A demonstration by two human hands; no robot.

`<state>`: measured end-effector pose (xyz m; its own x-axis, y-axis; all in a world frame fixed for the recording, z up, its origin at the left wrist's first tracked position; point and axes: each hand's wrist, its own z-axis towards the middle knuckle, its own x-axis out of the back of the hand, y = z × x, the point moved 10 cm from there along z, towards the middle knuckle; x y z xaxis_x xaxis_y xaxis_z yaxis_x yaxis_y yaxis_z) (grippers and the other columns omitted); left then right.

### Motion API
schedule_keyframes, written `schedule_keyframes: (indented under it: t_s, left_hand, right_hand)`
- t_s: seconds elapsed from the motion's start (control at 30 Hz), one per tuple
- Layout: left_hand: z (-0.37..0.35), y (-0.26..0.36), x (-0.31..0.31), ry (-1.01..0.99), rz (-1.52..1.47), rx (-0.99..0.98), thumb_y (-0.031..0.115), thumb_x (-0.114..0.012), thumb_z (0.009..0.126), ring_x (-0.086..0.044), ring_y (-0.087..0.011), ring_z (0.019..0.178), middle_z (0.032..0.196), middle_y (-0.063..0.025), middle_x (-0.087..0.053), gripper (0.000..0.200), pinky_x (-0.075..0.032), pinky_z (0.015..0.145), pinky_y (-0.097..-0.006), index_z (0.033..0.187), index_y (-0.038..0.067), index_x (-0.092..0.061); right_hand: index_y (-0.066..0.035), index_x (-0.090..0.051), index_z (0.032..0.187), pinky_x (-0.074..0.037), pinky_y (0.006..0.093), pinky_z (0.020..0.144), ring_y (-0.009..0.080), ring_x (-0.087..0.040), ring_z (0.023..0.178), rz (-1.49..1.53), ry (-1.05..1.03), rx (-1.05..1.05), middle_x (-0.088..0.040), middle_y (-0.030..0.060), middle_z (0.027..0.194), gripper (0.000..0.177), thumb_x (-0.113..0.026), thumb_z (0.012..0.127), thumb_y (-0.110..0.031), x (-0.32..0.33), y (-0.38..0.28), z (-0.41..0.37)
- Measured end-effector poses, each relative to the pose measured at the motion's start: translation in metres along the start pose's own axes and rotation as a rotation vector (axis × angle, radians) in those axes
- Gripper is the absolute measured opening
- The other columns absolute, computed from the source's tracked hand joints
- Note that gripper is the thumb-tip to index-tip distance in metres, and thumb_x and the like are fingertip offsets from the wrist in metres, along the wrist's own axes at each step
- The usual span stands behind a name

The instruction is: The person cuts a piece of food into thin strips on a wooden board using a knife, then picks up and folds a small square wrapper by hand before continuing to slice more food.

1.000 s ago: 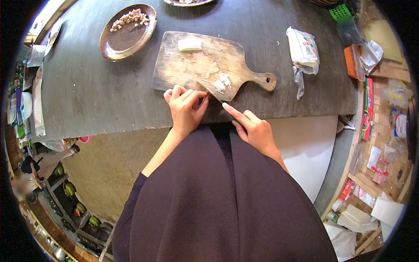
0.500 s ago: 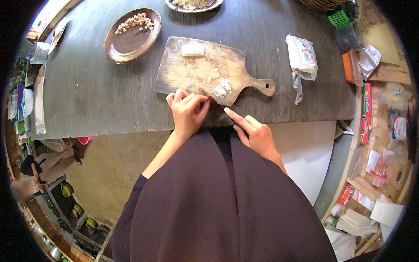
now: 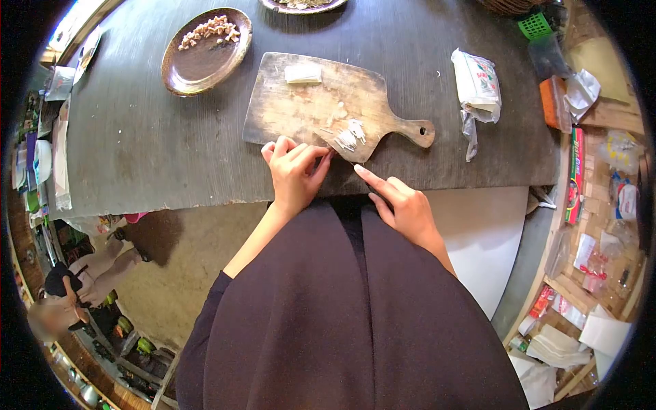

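Observation:
A wooden cutting board (image 3: 294,109) lies on the dark table, its handle toward the right. White slivers (image 3: 350,137) are heaped near its front edge, with a pale block (image 3: 303,74) farther back. My left hand (image 3: 294,171) is at the front edge, thumb and fingers pinched together; what they hold is hidden. My right hand (image 3: 402,201) has its index finger stretched forward and its other fingers curled. A thin knife blade (image 3: 331,140), hard to make out, seems to run from that fingertip toward the slivers; its handle is hidden under my right hand.
Behind the board stand a brown plate (image 3: 205,65) with small diced pieces and another plate (image 3: 301,9) of pale food. A white plastic packet (image 3: 477,85) lies to the right. Clutter lines the right side. At lower left is another person (image 3: 78,280).
Both my hands stay in nearly the same pose by the board. The view has shifted slightly. The other person at lower left appears farther to the right and lower.

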<state>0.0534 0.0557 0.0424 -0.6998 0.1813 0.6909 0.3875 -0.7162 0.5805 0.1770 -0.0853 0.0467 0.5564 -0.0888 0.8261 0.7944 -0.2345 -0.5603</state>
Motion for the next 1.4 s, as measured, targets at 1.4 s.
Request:
schedule_keyframes:
  t_s: [1.4]
  left_hand:
    - [-0.0012,-0.0015,-0.0021,0.021,-0.030,0.011,0.015,-0.081,0.073,-0.051,-0.0170,0.074,0.064,0.0065,-0.057,0.013,-0.031,0.085,-0.0395,0.081,0.018,-0.072]
  right_hand:
    - [-0.036,-0.054,0.148,-0.055,0.0419,0.060,0.0300,-0.064,0.064,0.092,0.022,0.010,-0.058,0.0083,0.078,0.058,-0.067,0.094,-0.020,-0.0025,0.0047,0.0003]
